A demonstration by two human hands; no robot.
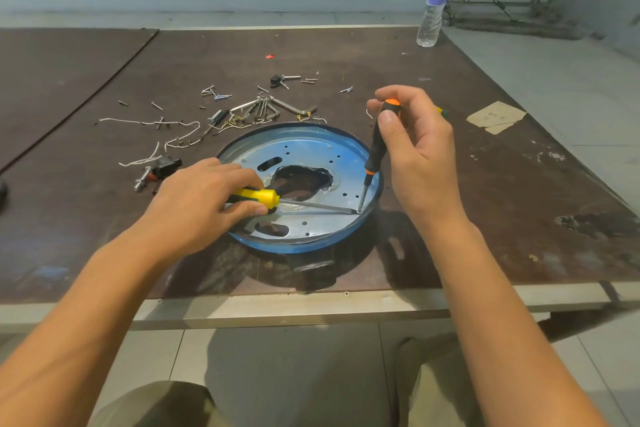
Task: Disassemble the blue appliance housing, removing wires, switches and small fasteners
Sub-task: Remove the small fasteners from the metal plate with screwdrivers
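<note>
Blue housing (346,156) lay flat; left hand (204,199) gripped a low yellow driver (258,197), probably bracing the right-side fastener (359,210), right hand (417,152) pinching a black driver (376,147) upright onto it.

One blue housing (311,146) is lying on the counter (485,184). Two hands are each holding one tool: the left hand (197,204) a yellow-handled screwdriver (258,196), the right hand (415,149) an orange-and-black screwdriver (377,146). One water bottle (433,7), one cardboard scrap (495,116) and one bunch of hex keys (263,109) are sitting there, with several white wires (166,139) and loose screws (214,94) (well over ten, too scattered to count exactly).
</note>
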